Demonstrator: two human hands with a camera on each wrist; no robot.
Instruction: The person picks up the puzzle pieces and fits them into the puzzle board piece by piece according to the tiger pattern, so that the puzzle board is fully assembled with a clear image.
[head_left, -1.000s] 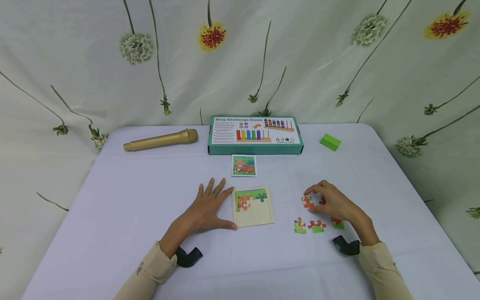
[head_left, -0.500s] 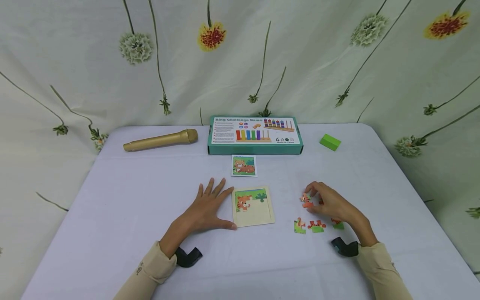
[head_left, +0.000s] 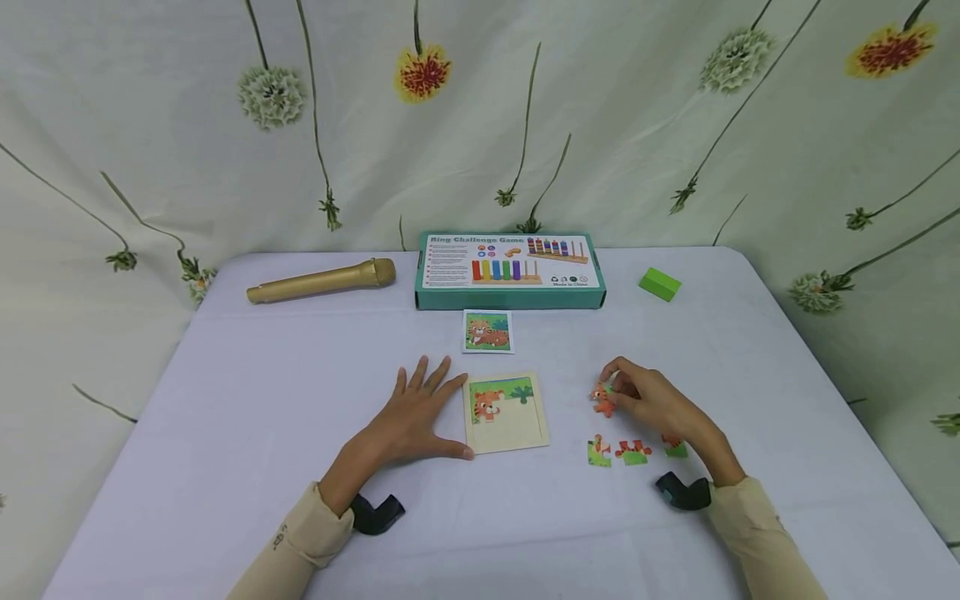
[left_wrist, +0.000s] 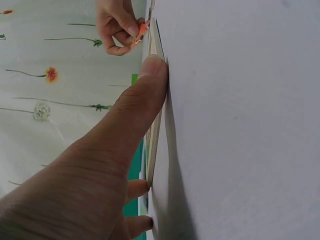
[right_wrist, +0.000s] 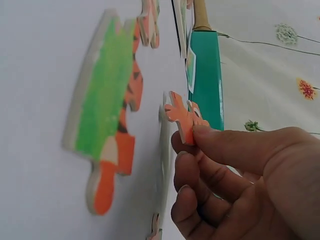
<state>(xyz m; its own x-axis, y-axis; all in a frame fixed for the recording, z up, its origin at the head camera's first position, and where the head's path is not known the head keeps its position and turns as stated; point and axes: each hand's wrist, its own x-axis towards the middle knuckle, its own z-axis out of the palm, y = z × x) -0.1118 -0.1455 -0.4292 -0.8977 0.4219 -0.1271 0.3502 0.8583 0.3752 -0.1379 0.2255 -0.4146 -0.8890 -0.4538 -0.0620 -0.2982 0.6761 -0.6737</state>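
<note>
My left hand lies spread on the cloth, its thumb and index fingertip touching the left edge of the wooden puzzle board. Fitted pieces along the board's top and left show a tiger's face and greenery; the lower right is bare wood. To the right of the board, my right hand pinches an orange puzzle piece between thumb and fingers, raised off the cloth in the right wrist view. Below that hand lie loose puzzle pieces, orange and green; the rightmost is partly covered by the wrist.
A tiger picture card lies behind the board, in front of a green Ring Challenge Game box. The gold microphone is at the back left, a green block at the back right. A floral curtain hangs behind the table.
My right hand has lifted the orange puzzle piece and shifted slightly left with it, turning it a little. The left hand and the board have stayed in place.
</note>
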